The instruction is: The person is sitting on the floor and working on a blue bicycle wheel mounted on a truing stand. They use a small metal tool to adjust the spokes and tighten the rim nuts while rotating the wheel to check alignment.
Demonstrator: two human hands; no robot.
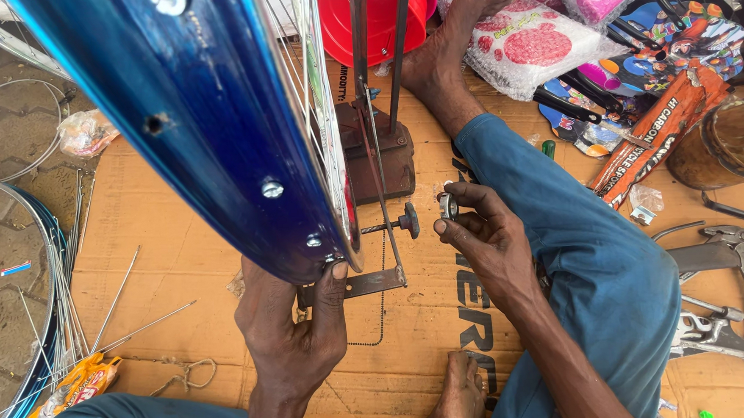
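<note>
A: What is largest in view?

B: The blue wheel rim [206, 116], standing in a metal truing stand [377, 149] on flattened cardboard [179, 253] spread over the floor. The left hand [289, 328] grips the rim's near edge, fingers curled under and thumb pressed on its lip.

A: And the right hand [488, 237]?

B: It sits just right of the stand's knob [409, 221]; its fingers pinch a small round metal tool [447, 205], probably a spoke key.

A: How should this step be done well?

B: Likely by holding the rim steady with the left hand and seating the tool squarely before turning. Loose spokes [114, 307] lie to the left, wrenches [733, 300] at the right.
</note>
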